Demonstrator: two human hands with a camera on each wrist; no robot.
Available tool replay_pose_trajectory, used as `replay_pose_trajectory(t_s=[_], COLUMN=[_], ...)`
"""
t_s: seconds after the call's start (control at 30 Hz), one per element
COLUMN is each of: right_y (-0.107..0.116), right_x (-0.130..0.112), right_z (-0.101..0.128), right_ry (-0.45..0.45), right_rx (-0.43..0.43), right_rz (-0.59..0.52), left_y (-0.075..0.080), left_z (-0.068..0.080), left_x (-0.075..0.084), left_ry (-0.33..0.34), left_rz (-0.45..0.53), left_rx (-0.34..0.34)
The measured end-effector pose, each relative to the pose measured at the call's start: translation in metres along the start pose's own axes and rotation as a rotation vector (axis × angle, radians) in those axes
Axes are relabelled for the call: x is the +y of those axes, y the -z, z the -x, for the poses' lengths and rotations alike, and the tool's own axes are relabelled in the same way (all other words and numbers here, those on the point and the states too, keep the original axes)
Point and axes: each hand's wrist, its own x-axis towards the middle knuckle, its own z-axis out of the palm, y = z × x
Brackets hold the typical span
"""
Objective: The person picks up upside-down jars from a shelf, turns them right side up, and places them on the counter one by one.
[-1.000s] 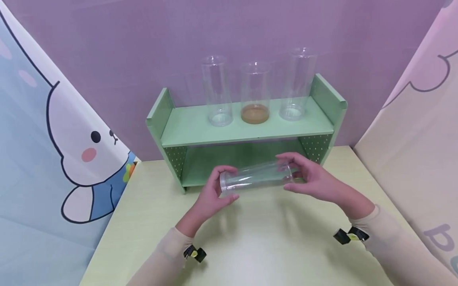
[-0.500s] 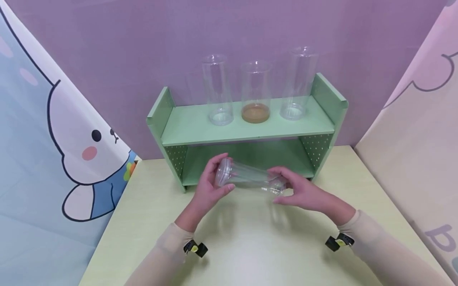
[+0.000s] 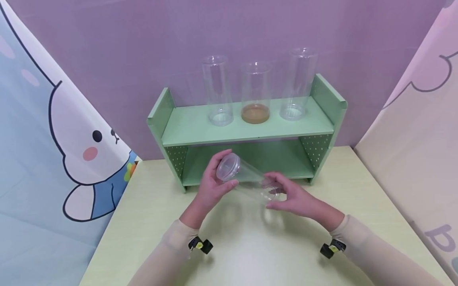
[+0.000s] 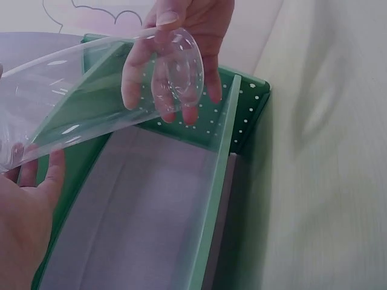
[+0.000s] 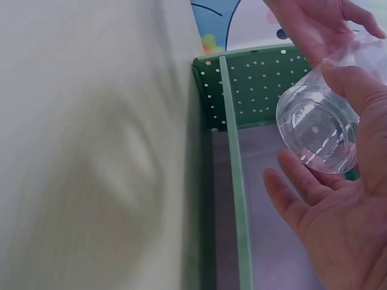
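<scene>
Both hands on it, and it's up in the air! A clear container (image 3: 248,178) hangs over the table (image 3: 250,246), tilted, its rimmed end at ten o'clock, its other end at four. Take the clock from that container, seen from the head camera. At nine, the left hand (image 3: 210,183) curves fingers and thumb around the rimmed end; at four, the right hand (image 3: 295,198) holds the far end between thumb and fingers. And look at that table: pale yellow, faintly grained, soft shadows under the hands, a bright glare spreading at six o'clock.

Straight up at twelve stands the green shelf unit (image 3: 193,129), two tiers, its side panels pricked with rows of holes down low. Three more clear vessels line its upper board: a slim cylinder (image 3: 218,93) between eleven and twelve, a brown-bottomed cylinder (image 3: 255,93) at twelve, a tall cylinder (image 3: 297,85) at one. Behind them all, the purple backdrop (image 3: 250,24) fills the top. Out between nine and ten, the blue-and-white hanging (image 3: 82,139) shows a cartoon animal; between two and three, the pink-and-cream hanging (image 3: 411,139) slants down along the table's edge.
</scene>
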Motion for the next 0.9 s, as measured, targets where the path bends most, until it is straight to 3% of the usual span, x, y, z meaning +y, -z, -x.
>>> replay_pose_trajectory(t_s=[0.37,0.9], right_y=[-0.023,-0.046], right_x=[0.008,0.019], right_z=[-0.002,-0.006], right_ry=[0.033,-0.049], right_rx=[0.03,-0.01], right_rz=[-0.091,-0.127], left_y=[-0.007,-0.012], left_z=[-0.004,-0.011], left_x=[0.001,0.001], left_ry=[0.007,0.03], left_rz=[-0.01,-0.079], left_rx=[-0.009,-0.085])
